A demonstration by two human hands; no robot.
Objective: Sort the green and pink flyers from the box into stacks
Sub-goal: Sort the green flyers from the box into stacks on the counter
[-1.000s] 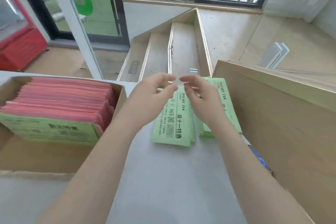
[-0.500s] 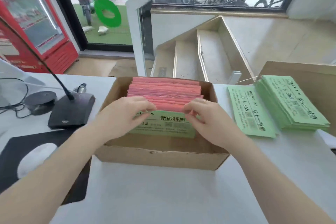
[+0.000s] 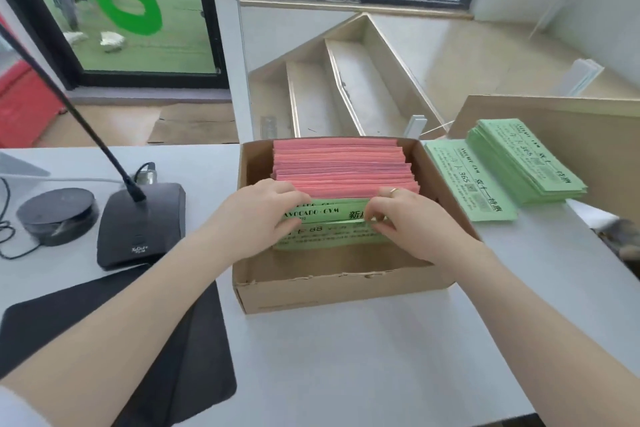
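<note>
A cardboard box (image 3: pixel 332 291) stands on the grey desk in front of me. Inside it, pink flyers (image 3: pixel 339 163) stand on edge in a thick row, with green flyers (image 3: pixel 322 215) at the near end. My left hand (image 3: pixel 259 215) grips the left side of the green flyers, fingers curled over their top edge. On their right side my right hand (image 3: pixel 405 222) pinches them and pulls the front ones toward me. To the right of the box lie a thin green stack (image 3: pixel 467 180) and a thicker green stack (image 3: pixel 526 159).
A black desk microphone (image 3: pixel 138 229) with a gooseneck and a round black puck (image 3: pixel 57 215) sit left of the box. A black mouse mat (image 3: pixel 104 340) lies at the near left. A wooden panel (image 3: pixel 571 121) rises behind the green stacks. Stairs drop beyond the desk.
My view and both hands swung from the green stacks to the box. The hands now hold the green flyers at the near end, and the front ones have tipped toward me.
</note>
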